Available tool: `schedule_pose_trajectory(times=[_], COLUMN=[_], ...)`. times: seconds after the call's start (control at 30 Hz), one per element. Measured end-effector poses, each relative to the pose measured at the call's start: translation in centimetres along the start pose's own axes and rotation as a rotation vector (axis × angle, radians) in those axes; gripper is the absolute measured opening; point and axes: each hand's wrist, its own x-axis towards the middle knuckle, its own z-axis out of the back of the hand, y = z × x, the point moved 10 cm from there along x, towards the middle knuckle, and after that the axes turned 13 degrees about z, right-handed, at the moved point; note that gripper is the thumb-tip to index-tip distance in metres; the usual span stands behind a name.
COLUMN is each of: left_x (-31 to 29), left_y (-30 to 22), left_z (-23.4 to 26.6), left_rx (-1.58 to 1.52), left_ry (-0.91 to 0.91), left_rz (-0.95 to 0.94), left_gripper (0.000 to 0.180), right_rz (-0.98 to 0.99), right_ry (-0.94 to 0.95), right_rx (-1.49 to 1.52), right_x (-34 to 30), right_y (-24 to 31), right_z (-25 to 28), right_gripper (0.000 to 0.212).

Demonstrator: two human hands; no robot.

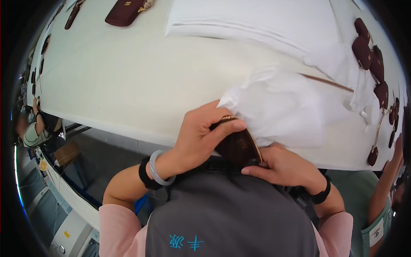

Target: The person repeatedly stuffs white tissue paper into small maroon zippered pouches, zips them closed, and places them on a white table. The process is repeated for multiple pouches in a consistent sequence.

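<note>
A small dark maroon zip pouch [235, 147] with gold zipper teeth is held up close to my apron, at the table's near edge. My left hand [203, 132] grips its upper left side, the thumb lying over the zippered rim. At the lower right corner, by the zipper's end, my right hand [287, 166] pinches the pouch between thumb and fingers. The zipper looks undone along the rim, but the inside is hard to make out. Crumpled white tissue paper [282, 103] lies just beyond the pouch, touching my left fingertips.
A stack of white sheets [248, 21] lies at the far side of the white table [128, 85]. A thin brown stick [327, 82] rests right of the tissue. Several maroon pouches [363, 52] line the right; another pouch [124, 13] sits far left. People work at both sides.
</note>
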Motion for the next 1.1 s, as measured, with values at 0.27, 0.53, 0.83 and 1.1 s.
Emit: schedule_pose_trajectory(times=[0.27, 0.53, 0.83, 1.1], left_x=[-0.6, -2.5, -4.4, -2.5], left_y=[-0.4, -2.4, -1.6, -4.7], left_z=[0.1, 2.1, 2.2, 2.2], left_rx=[0.059, 0.248, 0.643, 0.789], left_ry=[0.107, 0.171, 0.102, -0.09], left_rz=[0.079, -0.109, -0.177, -0.806], left_gripper=[0.021, 0.028, 0.058, 0.048], right_rz=[-0.227, 0.518, 0.681, 0.677], right_ry=[0.293, -0.429, -0.55, -0.433], right_rx=[-0.152, -0.788, -0.899, -0.75], right_x=[-0.7, -3.1, 0.8, 1.5], right_y=[0.5, 9.9, 10.9, 9.0], right_z=[0.8, 5.6, 3.2, 2.7], right_gripper=[0.034, 0.028, 0.041, 0.027])
